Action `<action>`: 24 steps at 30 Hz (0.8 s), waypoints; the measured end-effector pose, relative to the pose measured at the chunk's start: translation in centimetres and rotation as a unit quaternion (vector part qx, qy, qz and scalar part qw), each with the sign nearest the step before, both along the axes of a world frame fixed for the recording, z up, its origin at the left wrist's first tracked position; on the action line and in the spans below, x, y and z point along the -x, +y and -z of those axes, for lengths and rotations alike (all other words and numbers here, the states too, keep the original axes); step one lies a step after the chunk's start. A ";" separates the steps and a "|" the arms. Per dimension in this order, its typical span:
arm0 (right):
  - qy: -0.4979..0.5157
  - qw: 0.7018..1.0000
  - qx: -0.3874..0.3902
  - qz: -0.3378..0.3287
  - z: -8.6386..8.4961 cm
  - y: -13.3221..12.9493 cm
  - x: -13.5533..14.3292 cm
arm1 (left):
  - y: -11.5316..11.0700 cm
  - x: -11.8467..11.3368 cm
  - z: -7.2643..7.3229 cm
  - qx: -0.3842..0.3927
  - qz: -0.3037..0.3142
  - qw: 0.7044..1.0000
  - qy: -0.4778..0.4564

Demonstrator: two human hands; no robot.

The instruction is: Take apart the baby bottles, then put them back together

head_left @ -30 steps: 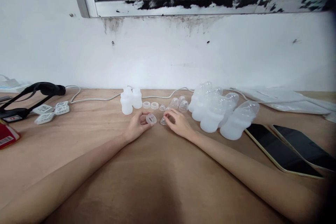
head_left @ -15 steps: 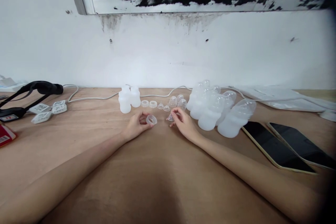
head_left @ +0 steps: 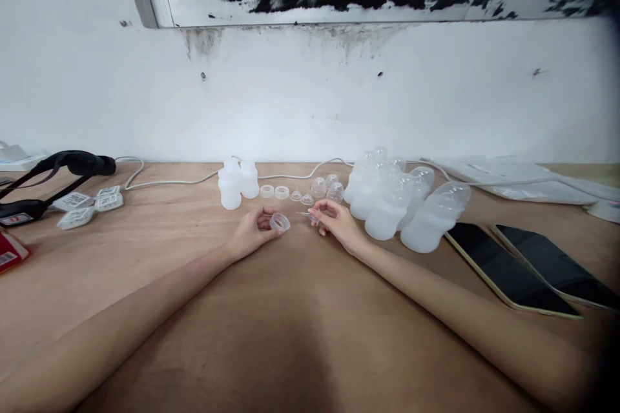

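Note:
My left hand (head_left: 251, 232) grips a clear collar ring (head_left: 279, 222) of a baby bottle, tilted just above the table. Facing it, my right hand (head_left: 336, 224) pinches a clear bottle nipple (head_left: 311, 216), which lies on its side with its tip toward the ring. The two pieces are apart. Beyond my hands lie two more collar rings (head_left: 267, 191), two loose nipples (head_left: 307, 199) and several clear dome caps (head_left: 334, 191). My fingers partly hide the nipple I hold.
Three frosted bottles (head_left: 229, 188) stand at back left. Several capped bottles (head_left: 428, 226) crowd beside my right forearm, with two phones (head_left: 513, 271) nearby. A white cable (head_left: 295, 175) runs along the wall. Black headgear (head_left: 72, 164) and white labelled packs (head_left: 76, 217) lie left.
My right hand has turned the nipple from upright onto its side, its tip now toward the ring. My left hand and the ring have hardly moved.

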State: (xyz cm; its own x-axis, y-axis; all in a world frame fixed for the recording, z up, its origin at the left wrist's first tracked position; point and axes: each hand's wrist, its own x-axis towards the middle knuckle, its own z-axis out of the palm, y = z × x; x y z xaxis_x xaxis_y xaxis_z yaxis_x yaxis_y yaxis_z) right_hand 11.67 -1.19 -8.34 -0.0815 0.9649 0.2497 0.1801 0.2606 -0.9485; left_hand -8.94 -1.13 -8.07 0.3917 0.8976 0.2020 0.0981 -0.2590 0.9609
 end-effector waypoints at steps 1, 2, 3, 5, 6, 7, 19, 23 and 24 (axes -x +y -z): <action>0.008 1.000 0.000 0.000 0.0 0.0 0.0 | 0.0 0.0 0.0 0.001 -0.001 1.000 0.001; 0.015 1.000 0.000 0.002 -0.1 0.0 -0.1 | 0.1 0.0 0.1 0.000 -0.001 1.000 0.002; 0.017 1.000 0.001 0.003 -0.1 0.1 -0.1 | 0.1 0.1 0.1 -0.001 0.000 1.000 0.003; 0.010 1.000 0.006 0.001 -0.2 0.0 -0.1 | 0.2 0.1 0.3 -0.005 0.001 1.000 0.003; 0.004 1.000 0.009 0.000 -0.2 0.0 -0.1 | 0.3 0.1 0.4 -0.006 0.002 1.000 0.003; -0.001 1.000 0.011 -0.002 -0.2 0.0 -0.1 | 0.3 0.1 0.4 -0.008 0.003 1.000 0.002; -0.153 0.980 -0.122 -0.040 -1.0 -1.7 0.8 | -0.2 0.1 -0.1 -0.134 -0.016 0.987 0.082; -0.249 0.946 -0.205 -0.028 -1.3 -2.6 1.3 | -0.3 -0.1 -0.2 -0.228 -0.021 0.961 0.154; -0.254 0.940 -0.226 -0.025 -1.3 -2.7 1.4 | -0.3 -0.2 -0.2 -0.236 -0.021 0.959 0.154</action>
